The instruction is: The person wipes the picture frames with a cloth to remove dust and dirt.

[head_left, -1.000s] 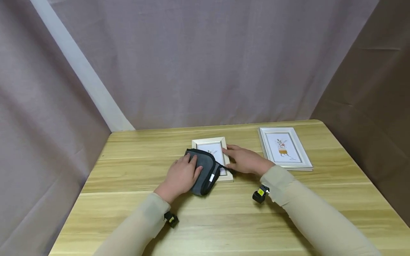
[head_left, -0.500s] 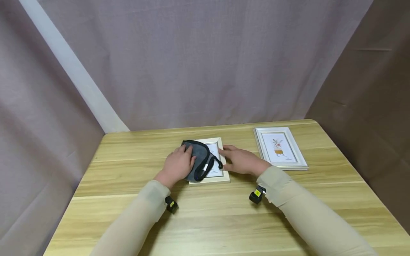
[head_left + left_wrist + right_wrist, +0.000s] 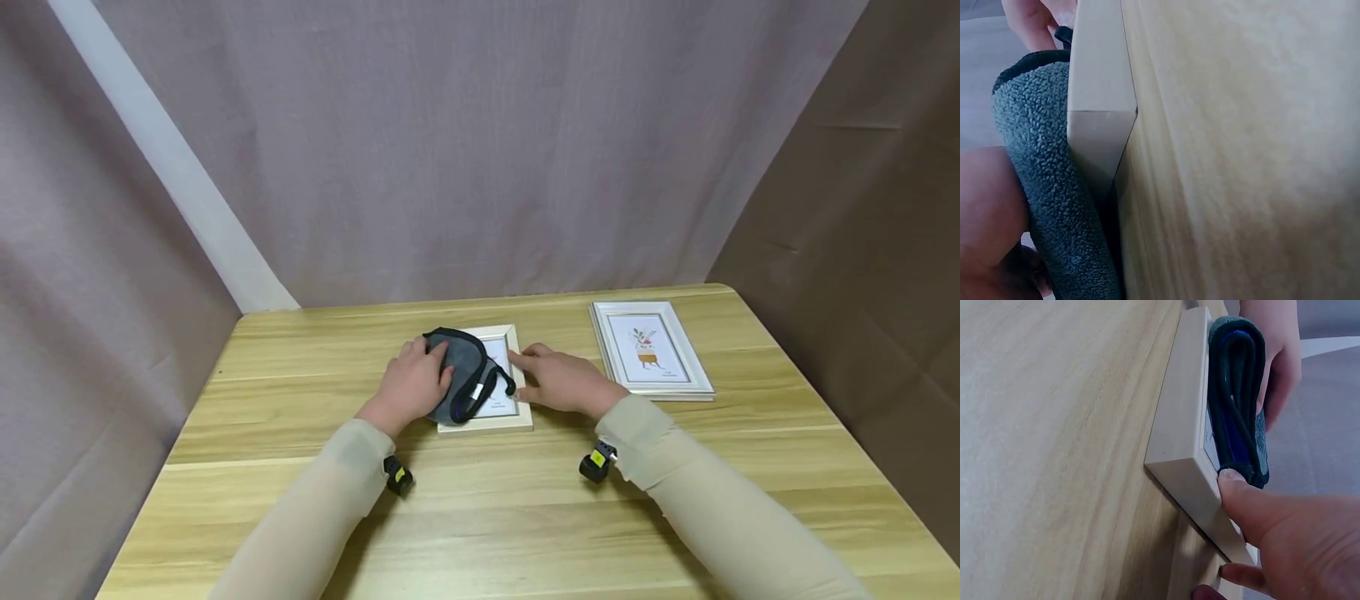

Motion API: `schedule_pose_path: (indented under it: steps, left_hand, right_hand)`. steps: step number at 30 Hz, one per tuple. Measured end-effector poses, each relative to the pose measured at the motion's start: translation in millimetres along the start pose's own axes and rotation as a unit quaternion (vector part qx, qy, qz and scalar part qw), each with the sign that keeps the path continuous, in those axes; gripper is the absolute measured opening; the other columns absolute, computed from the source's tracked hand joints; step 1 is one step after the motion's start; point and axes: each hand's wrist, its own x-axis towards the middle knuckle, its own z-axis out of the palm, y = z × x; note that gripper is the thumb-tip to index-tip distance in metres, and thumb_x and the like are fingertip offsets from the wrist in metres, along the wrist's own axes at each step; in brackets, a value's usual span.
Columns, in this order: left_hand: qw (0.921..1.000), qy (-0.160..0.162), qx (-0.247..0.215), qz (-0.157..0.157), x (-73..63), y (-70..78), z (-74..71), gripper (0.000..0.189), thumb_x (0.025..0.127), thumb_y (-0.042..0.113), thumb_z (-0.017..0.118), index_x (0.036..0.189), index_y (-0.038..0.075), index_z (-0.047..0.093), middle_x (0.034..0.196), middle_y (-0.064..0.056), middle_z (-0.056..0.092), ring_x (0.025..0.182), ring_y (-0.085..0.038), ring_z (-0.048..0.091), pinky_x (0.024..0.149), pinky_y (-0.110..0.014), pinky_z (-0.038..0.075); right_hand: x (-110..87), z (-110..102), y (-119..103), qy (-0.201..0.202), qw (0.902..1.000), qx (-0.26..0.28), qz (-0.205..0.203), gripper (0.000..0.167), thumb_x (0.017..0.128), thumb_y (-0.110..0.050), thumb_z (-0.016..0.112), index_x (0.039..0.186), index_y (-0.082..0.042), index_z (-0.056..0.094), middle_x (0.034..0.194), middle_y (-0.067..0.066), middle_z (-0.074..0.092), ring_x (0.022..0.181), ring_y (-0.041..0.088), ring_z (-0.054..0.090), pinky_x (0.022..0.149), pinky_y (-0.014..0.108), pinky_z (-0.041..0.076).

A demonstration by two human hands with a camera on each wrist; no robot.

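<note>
A folded grey towel with black edging and a small loop lies on the left part of a cream picture frame, which is flat on the table. My left hand holds the towel against the frame from above; in the left wrist view its thumb lies along the fuzzy towel. My right hand grips the frame's right edge. The right wrist view has that thumb on the frame's top edge near the towel loop, with fingertips lower at its side. The towel covers much of the print.
Farther right on the table lies a white picture frame with a plant-pot print, apparently stacked on another. The wooden table ends at a curtain behind, with a brown panel on the right.
The left hand has moved the towel away from me and slightly left over the frame; it has hardly moved in the last half second. The right hand stays at the frame's right edge.
</note>
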Motion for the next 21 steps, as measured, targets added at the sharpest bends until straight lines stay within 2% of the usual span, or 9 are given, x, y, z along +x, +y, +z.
schedule_pose_path:
  steps: [7, 14, 21]
  left_hand:
    - [0.9999, -0.009, -0.010, 0.004, -15.6, 3.1, -5.0, 0.057, 0.113, 0.037, 0.060, 0.159, 0.004, 0.057, 0.143, -0.028, 0.057, 0.133, -0.044, 0.056, 0.095, -0.064, 0.056]
    - [0.9997, 0.005, -0.014, 0.019, -34.1, 4.1, -5.9, 0.056, 0.112, 0.036, 0.063, 0.155, 0.001, 0.060, 0.139, -0.029, 0.059, 0.126, -0.044, 0.059, 0.094, -0.063, 0.056]
    - [0.9990, 0.007, -0.024, 0.037, -49.7, 11.1, -4.2, 0.057, 0.111, 0.036, 0.064, 0.154, -0.001, 0.061, 0.137, -0.029, 0.060, 0.121, -0.043, 0.061, 0.096, -0.061, 0.055]
  right_hand:
    - [-3.5, 0, 0, 0.007, 1.0000, -0.003, -0.002, 0.077, 0.108, -0.049, 0.069, 0.172, -0.018, 0.039, 0.161, 0.019, 0.050, 0.125, 0.040, 0.067, 0.095, 0.055, 0.058]
    - [-4.9, 1, -3, 0.018, 0.9998, -0.006, -0.004, 0.075, 0.108, -0.050, 0.069, 0.172, -0.021, 0.040, 0.160, 0.017, 0.051, 0.115, 0.039, 0.069, 0.087, 0.054, 0.060]
    - [-7.3, 5, -4, 0.018, 0.9996, -0.019, 0.011, 0.074, 0.109, -0.050, 0.067, 0.173, -0.023, 0.038, 0.160, 0.016, 0.052, 0.110, 0.036, 0.069, 0.085, 0.052, 0.060]
